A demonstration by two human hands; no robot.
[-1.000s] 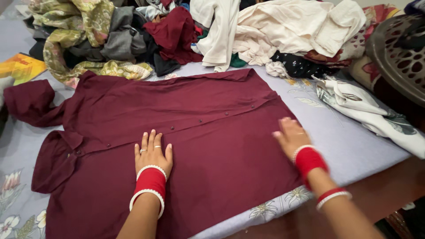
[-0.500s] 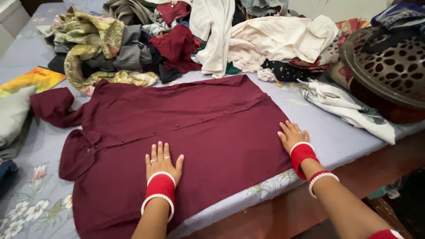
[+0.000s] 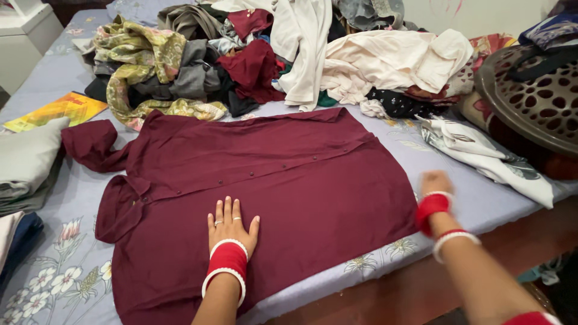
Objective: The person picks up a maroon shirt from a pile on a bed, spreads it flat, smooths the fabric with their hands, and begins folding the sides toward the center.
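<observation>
A maroon shirt (image 3: 265, 198) lies spread flat on a bed (image 3: 54, 78) covered with a pale lilac floral sheet. Behind it, along the far side, a heap of clothes (image 3: 198, 66) is piled up: olive and yellow patterned cloth, grey pieces, a dark red garment, and next to them a cream-white bundle (image 3: 385, 57). To the right a white printed cloth (image 3: 481, 153) lies crumpled on the sheet, and beyond it sits a brown perforated basket (image 3: 536, 90). On the left, a yellow booklet (image 3: 57, 111) rests near the edge, and a folded grey stack (image 3: 27, 159) sits just beside the shirt's sleeve. None of these lies on the shirt's body; only the heap crowds close to its far hem.

The shirt runs lengthwise across the bed, collar toward the left and hem toward the right, with the row of buttons along that same line. One sleeve trails off to the upper left, bunched up.

The left hand (image 3: 230, 229) presses flat on the shirt front near the close edge, fingers (image 3: 227, 210) spread and straight, holding nothing. The right hand (image 3: 435, 183) is at the shirt's right hem where it meets the sheet; it is blurred, so I cannot tell whether its fingers are open or pinching cloth. Both wrists carry red bangles.
</observation>
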